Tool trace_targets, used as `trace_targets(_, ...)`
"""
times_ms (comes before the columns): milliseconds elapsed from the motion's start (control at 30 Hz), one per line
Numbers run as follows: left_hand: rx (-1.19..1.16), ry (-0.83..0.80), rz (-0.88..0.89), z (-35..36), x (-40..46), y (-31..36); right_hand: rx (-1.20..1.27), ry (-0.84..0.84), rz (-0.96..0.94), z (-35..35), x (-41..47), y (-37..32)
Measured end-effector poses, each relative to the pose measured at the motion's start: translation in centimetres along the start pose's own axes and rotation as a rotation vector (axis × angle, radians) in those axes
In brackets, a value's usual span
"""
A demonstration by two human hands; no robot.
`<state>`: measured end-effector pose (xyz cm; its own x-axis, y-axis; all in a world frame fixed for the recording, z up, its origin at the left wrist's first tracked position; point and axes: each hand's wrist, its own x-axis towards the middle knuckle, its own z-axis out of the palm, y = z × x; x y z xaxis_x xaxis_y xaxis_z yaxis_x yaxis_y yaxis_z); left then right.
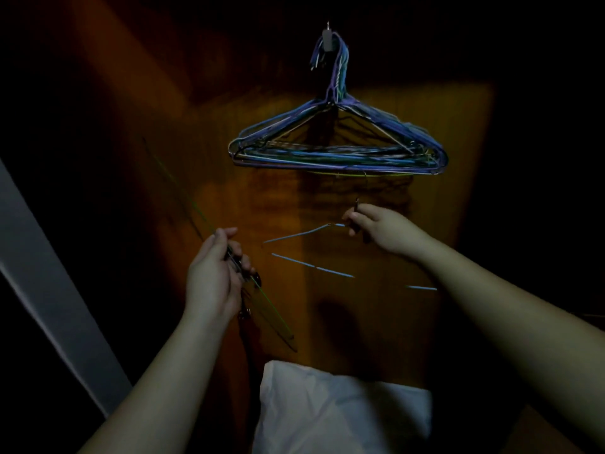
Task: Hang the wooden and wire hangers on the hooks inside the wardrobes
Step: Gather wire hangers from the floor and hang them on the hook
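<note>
Dim wardrobe panelling (376, 316) backs everything. Nearest, the left hand (212, 273) grips a green wire hanger (196, 208), tilted. Farther right, the right hand (376, 229) pinches a blue wire hanger (311, 265) by its neck, directly below the hook (328, 36) holding the hanger bundle (337, 152).

Darkness hid most of the wardrobe panel (268, 198). The blue wire hanger (314, 265) showed only broken segments. The left hand (212, 276) concealed its hangers' necks; count indeterminable.
</note>
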<state>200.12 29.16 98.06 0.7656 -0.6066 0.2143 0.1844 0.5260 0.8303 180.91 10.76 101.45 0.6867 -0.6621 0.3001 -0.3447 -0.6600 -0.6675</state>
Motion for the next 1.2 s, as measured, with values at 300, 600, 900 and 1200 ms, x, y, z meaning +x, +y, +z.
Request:
trace_targets(300,0.04,-0.109,0.082,4.0,1.3,4.8,-0.102,0.272,-0.145,-5.7,2.7,-4.7)
trace_targets(600,0.051,-0.124,0.199,6.7,2.6,8.4,0.002,0.521,-0.206,-10.3,7.0,-9.2)
trace_targets(900,0.072,-0.123,0.195,6.8,1.7,8.4,-0.014,0.516,-0.18,-10.9,11.2,-10.8)
trace_targets(1200,0.101,-0.096,0.164,6.1,1.6,7.7,-0.071,0.483,-0.16,-7.8,12.2,-9.2)
